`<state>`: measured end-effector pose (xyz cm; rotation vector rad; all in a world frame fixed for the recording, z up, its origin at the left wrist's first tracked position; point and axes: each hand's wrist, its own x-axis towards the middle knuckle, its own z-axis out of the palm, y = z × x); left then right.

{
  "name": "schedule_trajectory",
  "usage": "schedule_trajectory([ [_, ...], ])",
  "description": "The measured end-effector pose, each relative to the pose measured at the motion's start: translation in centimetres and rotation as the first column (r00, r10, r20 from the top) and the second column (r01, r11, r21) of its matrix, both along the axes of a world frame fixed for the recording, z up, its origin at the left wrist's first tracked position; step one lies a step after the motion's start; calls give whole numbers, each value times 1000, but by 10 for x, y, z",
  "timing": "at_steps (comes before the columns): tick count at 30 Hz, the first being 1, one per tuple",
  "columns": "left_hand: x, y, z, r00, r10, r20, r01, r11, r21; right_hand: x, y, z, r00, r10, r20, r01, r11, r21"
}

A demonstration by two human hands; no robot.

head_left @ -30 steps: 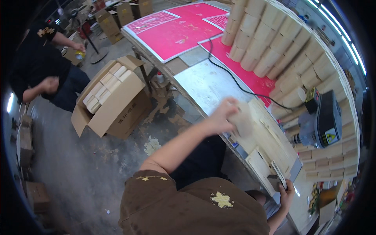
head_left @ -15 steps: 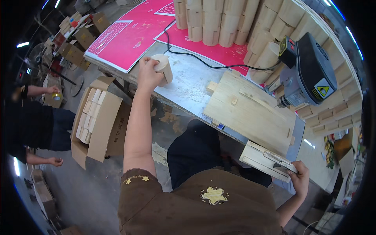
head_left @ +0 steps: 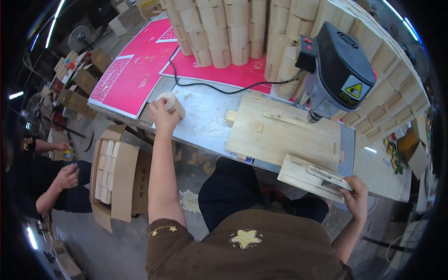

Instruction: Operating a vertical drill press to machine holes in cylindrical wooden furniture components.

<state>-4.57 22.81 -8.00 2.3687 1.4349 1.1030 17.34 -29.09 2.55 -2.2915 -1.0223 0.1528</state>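
Observation:
My left hand (head_left: 164, 117) is closed round a pale wooden cylinder (head_left: 176, 106) with a round hole in its top. The cylinder is at the left end of the workbench's whitish surface (head_left: 203, 105); whether it touches the surface I cannot tell. At the near right, my right hand (head_left: 357, 189) grips one end of a flat, pale wooden panel (head_left: 301, 178). A narrow raised strip lies along the panel's upper face. The panel slants over the bench's front edge, overlapping a corner of a larger wooden board (head_left: 284, 133) that has small blocks on it.
A dark drill press head (head_left: 343, 65) overhangs the large board. Its black cable (head_left: 219, 88) crosses the bench. Wooden cylinders (head_left: 219, 46) stand stacked behind, on pink sheets (head_left: 130, 88). An open carton (head_left: 123, 182) of wooden pieces sits left; beyond is a co-worker's hand (head_left: 66, 176).
The view has turned, so the bench and drill press appear farther left. Both my hands keep their holds. The co-worker's nearer hand has risen.

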Motion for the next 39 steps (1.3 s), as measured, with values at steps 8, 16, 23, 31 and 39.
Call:
schedule_trajectory([
  [8,78,-33,53,864,-437,250,368,888,277,12,2,-44,999,2,-51,2,996,88],
  [16,201,-80,83,646,-657,388,724,689,-40,9,2,-54,993,-4,-122,20,991,136],
  [23,271,-115,72,695,-652,304,719,633,-287,8,2,-57,994,-27,-107,41,990,134],
  [31,309,-113,59,720,-602,346,689,677,-257,5,3,-58,992,-23,-126,40,990,138],
  [39,314,-124,52,792,-493,361,595,758,-269,3,1,-59,991,-42,-128,61,987,147],
])
